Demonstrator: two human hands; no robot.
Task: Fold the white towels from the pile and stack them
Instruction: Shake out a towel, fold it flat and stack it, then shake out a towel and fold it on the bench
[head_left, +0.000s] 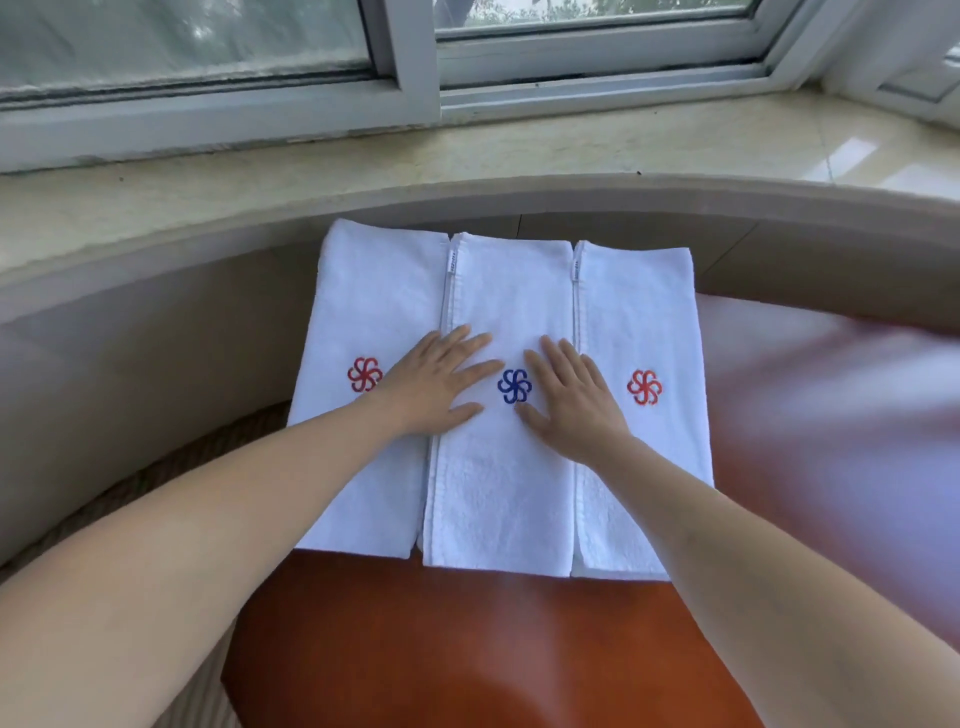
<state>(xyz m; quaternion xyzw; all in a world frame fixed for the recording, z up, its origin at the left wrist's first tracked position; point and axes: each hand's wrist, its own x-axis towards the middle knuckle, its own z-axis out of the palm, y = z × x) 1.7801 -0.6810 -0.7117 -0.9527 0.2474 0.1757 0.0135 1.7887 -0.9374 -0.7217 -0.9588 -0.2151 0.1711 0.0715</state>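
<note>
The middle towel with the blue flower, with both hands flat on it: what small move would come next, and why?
Probably lift the middle towel onto a neighbour to start the stack. It looks folded, the left hand and right hand press it flat, and all three lie side by side, none yet stacked.

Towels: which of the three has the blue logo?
The middle towel, under both the left hand and right hand. The left towel and right towel carry red logos.

Left hand (441, 382) and right hand (569, 397) flat on middle towel (498, 483).
</note>
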